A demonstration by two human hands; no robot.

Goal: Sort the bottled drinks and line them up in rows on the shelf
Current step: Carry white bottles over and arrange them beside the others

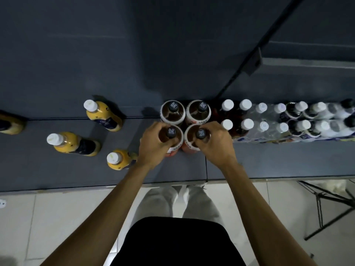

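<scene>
Your left hand (pixel 153 144) and right hand (pixel 213 143) each grip a dark-capped bottle's neck, the left bottle (pixel 171 132) just beside the right bottle (pixel 200 133), on the shelf (pixel 57 169).

A yellow bottle (pixel 10 122) is cut off at the left edge. The far-right bottles (pixel 345 114) blur together. Hands cover the two front brown bottles' shoulders.

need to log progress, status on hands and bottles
Left hand and right hand each shut on a front dark-capped bottle. Two more stand behind. Yellow bottles loose at left, unsorted. Nothing in the way.
</scene>
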